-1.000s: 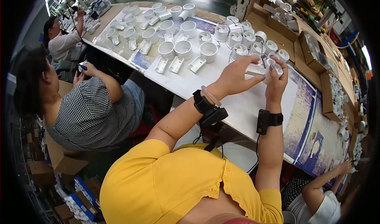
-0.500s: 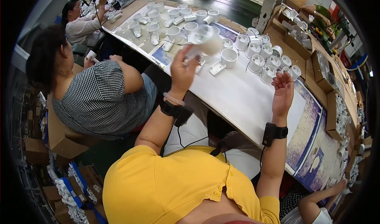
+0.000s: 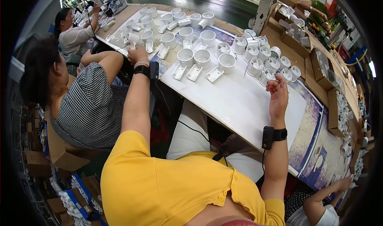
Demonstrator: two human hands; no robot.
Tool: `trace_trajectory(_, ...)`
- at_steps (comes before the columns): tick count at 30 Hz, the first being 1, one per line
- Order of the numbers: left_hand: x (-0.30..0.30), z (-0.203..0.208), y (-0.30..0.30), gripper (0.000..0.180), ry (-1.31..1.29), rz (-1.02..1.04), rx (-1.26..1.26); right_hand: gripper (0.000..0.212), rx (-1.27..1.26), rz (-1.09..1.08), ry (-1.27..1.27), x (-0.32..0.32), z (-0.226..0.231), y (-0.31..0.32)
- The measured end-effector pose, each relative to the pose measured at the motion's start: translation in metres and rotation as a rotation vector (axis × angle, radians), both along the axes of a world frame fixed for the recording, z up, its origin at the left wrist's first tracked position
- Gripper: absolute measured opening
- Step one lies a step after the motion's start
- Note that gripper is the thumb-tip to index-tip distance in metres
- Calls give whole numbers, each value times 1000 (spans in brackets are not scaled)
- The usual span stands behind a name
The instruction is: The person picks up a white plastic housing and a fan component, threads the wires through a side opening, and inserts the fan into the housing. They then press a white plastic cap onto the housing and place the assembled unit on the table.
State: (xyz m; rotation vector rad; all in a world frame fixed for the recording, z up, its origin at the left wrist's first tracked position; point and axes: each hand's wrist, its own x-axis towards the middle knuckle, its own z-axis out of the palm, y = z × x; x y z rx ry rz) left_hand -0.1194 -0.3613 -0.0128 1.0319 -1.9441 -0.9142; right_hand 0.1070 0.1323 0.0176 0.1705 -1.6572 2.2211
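My left hand [image 3: 137, 55] reaches to the far left edge of the table, fingers closed around the narrow arm of a white plastic cup-shaped part [image 3: 131, 38]. Part of that piece is hidden by the hand. My right hand [image 3: 278, 95] hovers over the table's right side, fingers loosely curled and apart, holding nothing. Just beyond it stand several white round housings [image 3: 268, 75] with wires. Between the hands, three white cups with flat rectangular arms stand in a row, among them one cup [image 3: 227, 63] at the right end.
More white cups [image 3: 168, 40] cover the table's far left. A white sheet [image 3: 235, 98] lies on the tabletop before me. Cardboard boxes [image 3: 333, 114] line the right. A co-worker in a checked top [image 3: 87, 106] sits close on my left; another person's arm [image 3: 323, 196] shows at lower right.
My left hand has swung far left, from over the middle cups to the left table edge. The right hand has shifted slightly left and down. The neighbouring co-worker's arm has reached forward.
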Motion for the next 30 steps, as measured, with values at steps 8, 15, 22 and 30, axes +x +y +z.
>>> trace_trajectory(8,-1,-2,0,49,-351,-145,-104,41,-4,34,-60,0,-1,-5)
trace_trajectory(15,22,0,19,54,174,-217,-406,36,-19,-7,-80,-3,2,-1)
trace_trajectory(22,131,70,187,52,434,-1120,-683,27,33,-239,-83,-13,-11,7)
trace_trajectory(30,141,48,257,63,-60,-1185,-1043,27,103,-367,-93,-10,-12,18)
